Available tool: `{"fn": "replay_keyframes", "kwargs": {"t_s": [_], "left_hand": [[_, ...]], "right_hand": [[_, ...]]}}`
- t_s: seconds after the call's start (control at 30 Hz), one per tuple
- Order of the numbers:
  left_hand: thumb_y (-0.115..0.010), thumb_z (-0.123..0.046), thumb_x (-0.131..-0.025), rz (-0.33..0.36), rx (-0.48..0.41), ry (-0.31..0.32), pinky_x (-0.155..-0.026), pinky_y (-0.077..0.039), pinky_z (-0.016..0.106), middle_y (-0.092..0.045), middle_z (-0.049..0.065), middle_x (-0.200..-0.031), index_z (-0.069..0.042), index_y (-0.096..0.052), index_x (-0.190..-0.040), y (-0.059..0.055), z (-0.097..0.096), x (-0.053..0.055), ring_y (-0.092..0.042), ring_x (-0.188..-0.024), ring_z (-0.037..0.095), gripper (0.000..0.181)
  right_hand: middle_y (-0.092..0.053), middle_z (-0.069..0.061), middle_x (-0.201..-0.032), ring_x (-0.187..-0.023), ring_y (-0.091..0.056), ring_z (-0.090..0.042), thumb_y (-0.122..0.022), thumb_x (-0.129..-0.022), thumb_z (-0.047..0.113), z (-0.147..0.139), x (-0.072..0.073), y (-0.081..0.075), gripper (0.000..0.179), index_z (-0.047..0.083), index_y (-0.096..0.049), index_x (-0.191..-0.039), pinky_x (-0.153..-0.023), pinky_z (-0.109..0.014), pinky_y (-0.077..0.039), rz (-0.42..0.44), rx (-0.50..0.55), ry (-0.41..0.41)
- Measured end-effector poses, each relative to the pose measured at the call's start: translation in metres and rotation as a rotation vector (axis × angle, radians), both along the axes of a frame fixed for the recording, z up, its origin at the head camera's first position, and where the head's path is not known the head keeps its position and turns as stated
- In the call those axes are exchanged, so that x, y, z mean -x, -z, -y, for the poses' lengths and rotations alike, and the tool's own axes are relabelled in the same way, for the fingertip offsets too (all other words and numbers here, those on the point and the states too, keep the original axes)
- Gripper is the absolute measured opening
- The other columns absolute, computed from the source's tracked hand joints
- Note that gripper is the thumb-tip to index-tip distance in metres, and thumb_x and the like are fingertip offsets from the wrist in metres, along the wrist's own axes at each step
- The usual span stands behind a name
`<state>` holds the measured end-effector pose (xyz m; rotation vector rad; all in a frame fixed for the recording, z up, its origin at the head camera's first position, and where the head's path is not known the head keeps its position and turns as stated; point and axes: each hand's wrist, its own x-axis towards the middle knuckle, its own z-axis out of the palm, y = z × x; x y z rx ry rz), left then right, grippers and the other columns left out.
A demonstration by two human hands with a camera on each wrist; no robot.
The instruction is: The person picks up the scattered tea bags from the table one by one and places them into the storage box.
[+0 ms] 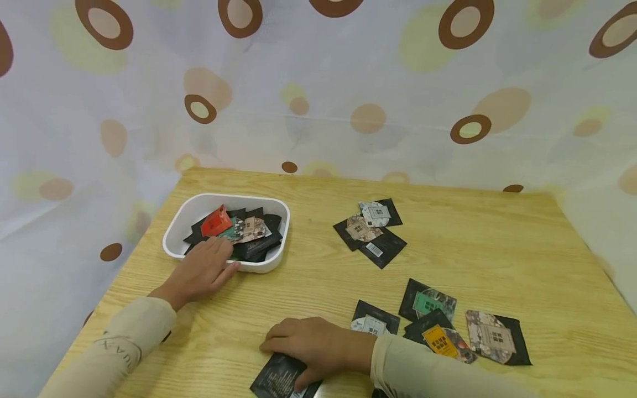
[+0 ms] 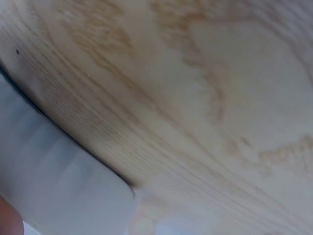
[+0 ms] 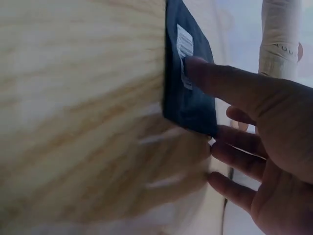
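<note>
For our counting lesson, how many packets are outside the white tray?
8 visible: three packets clustered farther back, one packet partly under the right hand, and four beyond the right sleeve, labelled white, green, orange and beige. The sleeve may hide more.

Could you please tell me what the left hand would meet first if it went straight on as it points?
Most likely the packets in the white tray, though depth is unclear and the left hand may already be touching them.

The head view is evenly bright; both wrist views softly blur the table [image 3: 73, 98].
</note>
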<state>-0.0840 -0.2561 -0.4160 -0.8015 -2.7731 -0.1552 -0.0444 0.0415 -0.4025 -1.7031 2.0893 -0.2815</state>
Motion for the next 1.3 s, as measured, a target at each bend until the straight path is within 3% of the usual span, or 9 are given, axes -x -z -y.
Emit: {"fn": "replay_keyframes", "kwargs": {"t_s": [0.17,0.27,0.37,0.5,0.67,0.77,0.97,1.13,1.3], "left_hand": [[-0.053,-0.030,-0.098,0.002,-0.002,-0.016,-0.072,-0.033,0.031,-0.040,0.002,-0.080,-0.009,-0.042,-0.087,0.001,0.002,-0.001,-0.039,-0.075,0.017,0.026],[-0.053,-0.030,-0.097,0.012,-0.001,-0.024,-0.073,-0.034,0.031,-0.040,0.001,-0.080,-0.010,-0.042,-0.087,0.001,0.003,-0.001,-0.039,-0.076,0.016,0.025],[-0.054,-0.030,-0.097,0.017,0.004,-0.025,-0.073,-0.034,0.030,-0.040,0.001,-0.080,-0.010,-0.042,-0.087,0.001,0.004,-0.001,-0.039,-0.076,0.016,0.025],[-0.053,-0.031,-0.097,0.000,0.002,-0.018,-0.073,-0.034,0.031,-0.040,0.001,-0.080,-0.009,-0.042,-0.087,-0.001,0.005,0.001,-0.039,-0.075,0.016,0.026],[-0.054,-0.030,-0.097,-0.016,-0.014,-0.002,-0.073,-0.035,0.031,-0.040,0.001,-0.080,-0.009,-0.042,-0.087,0.000,0.005,0.001,-0.039,-0.075,0.016,0.026],[-0.054,-0.030,-0.096,-0.011,-0.016,0.001,-0.073,-0.037,0.032,-0.041,0.001,-0.081,-0.009,-0.043,-0.088,0.001,0.005,0.000,-0.040,-0.076,0.016,0.025],[-0.054,-0.029,-0.096,0.000,-0.010,-0.010,-0.075,-0.040,0.035,-0.045,0.002,-0.082,-0.008,-0.044,-0.090,0.002,0.002,0.000,-0.045,-0.079,0.019,0.024],[-0.052,-0.031,-0.098,-0.014,-0.008,-0.002,-0.075,-0.040,0.035,-0.045,0.003,-0.082,-0.008,-0.045,-0.090,0.003,0.001,0.000,-0.045,-0.079,0.020,0.026],[-0.050,-0.033,-0.099,-0.020,-0.009,0.004,-0.073,-0.039,0.033,-0.044,0.002,-0.081,-0.009,-0.044,-0.089,0.004,-0.001,0.000,-0.043,-0.076,0.018,0.027]], "right_hand": [[-0.056,0.009,-0.116,-0.097,-0.050,0.001,-0.081,-0.077,0.052,0.001,0.000,0.004,0.069,0.024,-0.057,-0.135,-0.082,-0.012,-0.040,-0.055,0.019,0.015],[-0.060,0.012,-0.108,-0.089,-0.050,0.005,-0.081,-0.080,0.046,-0.001,0.002,0.005,0.052,0.024,-0.062,-0.122,-0.078,-0.012,-0.040,0.044,-0.003,0.099],[-0.068,0.010,-0.104,-0.085,-0.054,0.007,-0.078,-0.086,0.032,-0.004,0.011,0.001,0.034,0.020,-0.064,-0.114,-0.078,-0.013,-0.045,0.215,0.030,0.218],[-0.072,-0.001,-0.099,-0.082,-0.059,0.002,-0.074,-0.089,0.016,-0.005,0.037,-0.015,0.021,0.010,-0.066,-0.107,-0.076,-0.018,-0.051,0.425,0.236,0.427],[-0.072,-0.015,-0.099,-0.078,-0.065,-0.014,-0.069,-0.092,0.006,0.007,0.080,-0.033,0.023,0.002,-0.063,-0.114,-0.068,-0.023,-0.053,0.523,0.571,0.735],[-0.072,-0.018,-0.102,-0.080,-0.070,-0.026,-0.066,-0.094,0.005,0.021,0.103,-0.038,0.034,0.003,-0.057,-0.127,-0.067,-0.024,-0.053,0.501,0.647,0.841],[-0.072,-0.016,-0.114,-0.101,-0.072,-0.027,-0.066,-0.095,0.009,0.053,0.129,-0.039,0.039,0.009,-0.055,-0.133,-0.081,-0.033,-0.057,0.378,0.523,0.900],[-0.064,-0.012,-0.135,-0.129,-0.060,-0.027,-0.069,-0.093,0.012,0.067,0.131,-0.030,0.040,0.007,-0.060,-0.132,-0.105,-0.042,-0.049,0.256,0.363,0.827],[-0.059,-0.012,-0.135,-0.127,-0.057,-0.030,-0.071,-0.092,0.018,0.055,0.126,-0.021,0.046,0.010,-0.058,-0.135,-0.107,-0.044,-0.046,0.096,0.376,0.826]]}}
